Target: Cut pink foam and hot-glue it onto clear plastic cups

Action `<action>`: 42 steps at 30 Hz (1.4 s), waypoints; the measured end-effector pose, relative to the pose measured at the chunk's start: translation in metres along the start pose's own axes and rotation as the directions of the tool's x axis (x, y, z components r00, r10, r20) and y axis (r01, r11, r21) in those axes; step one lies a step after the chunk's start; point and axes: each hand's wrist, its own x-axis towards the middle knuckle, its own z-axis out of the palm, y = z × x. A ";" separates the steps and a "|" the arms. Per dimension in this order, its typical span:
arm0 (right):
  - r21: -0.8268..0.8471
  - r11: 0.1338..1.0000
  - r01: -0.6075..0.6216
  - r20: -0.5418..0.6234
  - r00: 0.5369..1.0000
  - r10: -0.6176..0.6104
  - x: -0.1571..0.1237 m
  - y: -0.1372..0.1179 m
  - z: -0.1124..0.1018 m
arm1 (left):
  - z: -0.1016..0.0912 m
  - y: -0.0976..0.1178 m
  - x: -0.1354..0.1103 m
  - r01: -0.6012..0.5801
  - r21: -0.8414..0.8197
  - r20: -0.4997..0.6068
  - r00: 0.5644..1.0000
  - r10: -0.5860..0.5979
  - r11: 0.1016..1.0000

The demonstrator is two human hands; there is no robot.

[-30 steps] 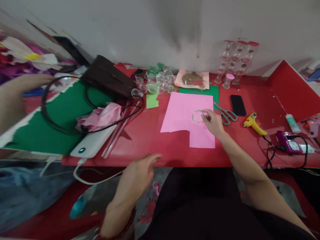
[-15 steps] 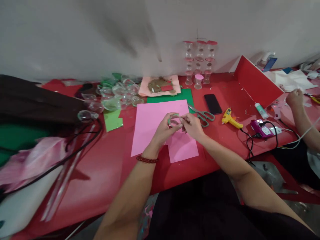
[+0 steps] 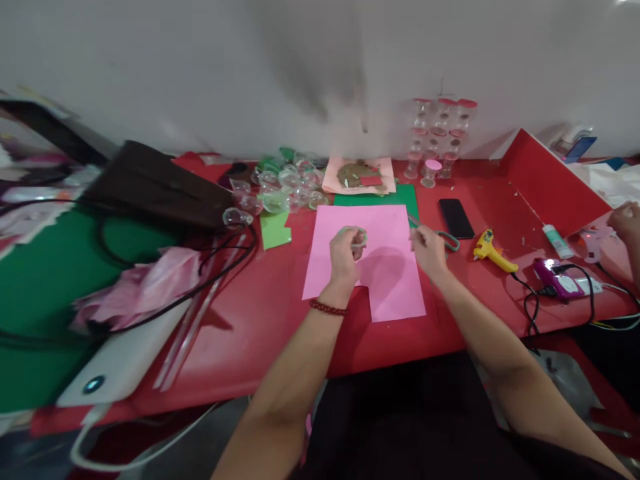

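Observation:
Over the pink paper sheet point(image 3: 360, 227), my left hand point(image 3: 343, 257) is curled closed around a small curved piece with a green edge point(image 3: 361, 239); my fingers cover most of it. A red bead bracelet point(image 3: 327, 307) circles that wrist. To the right, at the sheet's edge, my right hand point(image 3: 429, 250) hovers with its fingers curled in. What it holds, if anything, I cannot make out. The scissors point(image 3: 453, 241) lie partly hidden behind this hand; whether it touches them I cannot tell. A notch is cut from the sheet's near edge.
Behind the sheet are green card point(image 3: 407, 197), clear plastic cups point(image 3: 295, 183) and stacked cup towers point(image 3: 443, 137). Rightward lie a phone point(image 3: 456, 218), a yellow glue gun point(image 3: 493, 252) and a purple power strip point(image 3: 557, 280). Another person's hand point(image 3: 626, 220) shows at the far right.
My hands have come apart: the left keeps the green-edged piece, while the right has moved right to beside the scissors. The view has turned left, showing more of the table there.

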 end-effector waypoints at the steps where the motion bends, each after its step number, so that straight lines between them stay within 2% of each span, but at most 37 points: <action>1: -0.004 1.000 -0.003 -0.034 0.999 0.003 0.005 0.003 -0.006 | -0.002 0.003 0.004 0.026 -0.056 -0.027 0.999 -0.027 0.998; 4: -0.182 0.982 0.052 -0.091 0.993 -0.069 0.015 0.017 -0.035 | -0.005 0.004 0.009 0.048 -0.093 -0.008 0.999 -0.049 0.994; 6: -0.408 0.912 0.048 -0.121 0.987 -0.106 0.013 0.032 -0.063 | -0.003 -0.001 0.010 0.000 -0.046 0.025 1.000 0.001 0.999; 8: -0.565 0.823 -0.054 -0.180 0.982 -0.059 0.003 0.050 -0.094 | -0.001 -0.006 0.010 -0.032 0.003 0.076 0.997 0.032 0.999; 10: -0.665 0.727 -0.169 -0.199 0.979 0.045 -0.012 0.069 -0.119 | 0.000 -0.010 0.011 -0.012 0.024 0.115 0.993 0.009 1.000; 12: -0.731 0.645 -0.222 -0.179 0.975 0.133 -0.026 0.085 -0.135 | 0.000 -0.012 0.014 0.028 0.014 0.115 0.993 -0.030 0.999; 14: -0.772 0.600 -0.211 -0.142 0.977 0.160 -0.036 0.095 -0.142 | -0.001 -0.013 0.018 0.073 -0.019 0.114 0.991 -0.070 0.997; 17: -0.793 0.582 -0.182 -0.120 0.982 0.144 -0.039 0.100 -0.142 | -0.002 -0.013 0.022 0.171 -0.066 0.148 0.976 -0.159 0.983; 22: -0.773 0.605 -0.193 -0.141 0.981 0.134 -0.033 0.094 -0.144 | -0.006 -0.015 0.026 0.179 -0.108 0.254 0.956 -0.147 0.978; 24: -0.747 0.639 -0.181 -0.178 0.982 0.070 -0.033 0.087 -0.142 | -0.007 -0.016 0.028 0.186 -0.093 0.272 0.950 -0.155 0.978; 26: -0.708 0.698 -0.103 -0.166 0.986 -0.023 -0.032 0.077 -0.132 | -0.010 -0.017 0.029 0.163 -0.030 0.266 0.952 -0.149 0.986; 28: -0.647 0.761 0.049 -0.038 0.995 -0.097 -0.028 0.065 -0.116 | -0.013 -0.018 0.030 0.091 0.086 0.240 0.965 -0.109 0.992; 30: -0.592 0.785 0.182 0.135 0.983 -0.127 -0.022 0.056 -0.097 | -0.017 -0.018 0.031 -0.001 0.218 0.213 0.976 -0.047 0.976; 34: -0.579 0.782 0.231 0.336 0.941 -0.029 -0.005 0.043 -0.075 | -0.026 -0.018 0.035 -0.109 0.381 0.182 0.982 0.042 0.918; 37: -0.601 0.758 0.254 0.395 0.919 0.006 0.006 0.035 -0.073 | -0.030 -0.019 0.037 -0.138 0.427 0.152 0.985 0.080 0.893; 40: -0.690 0.668 0.278 0.383 0.924 0.012 0.014 0.027 -0.073 | -0.034 -0.019 0.037 -0.145 0.476 0.117 0.988 0.101 0.867; 42: -0.730 0.632 0.260 0.383 0.922 0.063 0.019 0.024 -0.070 | -0.036 -0.017 0.037 -0.155 0.511 0.099 0.988 0.121 0.845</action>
